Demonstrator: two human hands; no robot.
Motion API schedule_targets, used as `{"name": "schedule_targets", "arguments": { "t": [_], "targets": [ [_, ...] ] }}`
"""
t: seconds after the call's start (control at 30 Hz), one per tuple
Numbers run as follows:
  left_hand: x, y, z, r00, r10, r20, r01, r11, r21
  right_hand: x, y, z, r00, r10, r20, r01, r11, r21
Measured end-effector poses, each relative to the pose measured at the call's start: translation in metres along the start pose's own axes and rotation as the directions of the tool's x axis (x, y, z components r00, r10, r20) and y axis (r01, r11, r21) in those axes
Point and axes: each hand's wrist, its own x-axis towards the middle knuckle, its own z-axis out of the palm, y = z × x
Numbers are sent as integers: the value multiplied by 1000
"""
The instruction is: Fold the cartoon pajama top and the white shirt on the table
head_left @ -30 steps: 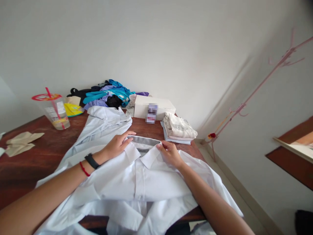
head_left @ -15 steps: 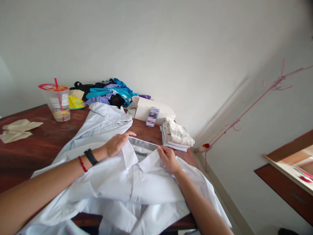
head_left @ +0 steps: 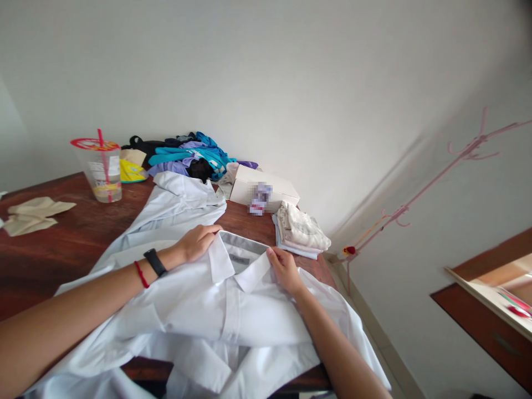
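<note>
Both hands were at the collar (head_left: 221,266), and the work in hand looked like holding it out and squaring it! The white button-up shirt (head_left: 270,318) lay front up across the wooden table (head_left: 83,221), rumpled below the placket. Any shift of that collar called for an even pull at both ends. And the poses: left hand (head_left: 198,244) low, palm down, its fingers closed on one collar end, the thumb hard to make out; right hand (head_left: 286,268) angled inward, thumb and fingers pinching the other end, forearm slanting back to the near edge.
</note>
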Motion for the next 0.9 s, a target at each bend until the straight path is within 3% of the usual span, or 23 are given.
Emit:
{"name": "schedule_targets", "arguments": {
  "t": [0.27,0.9],
  "targets": [
    [0,1,-5,998,17,64,-17,1000,-4,0,2,-1,999,0,40,0,1000,14],
    [0,-4,-2,998,6,58,-8,999,33,1,5,-1,997,-6,74,7,1000,-20]
  ]
}}
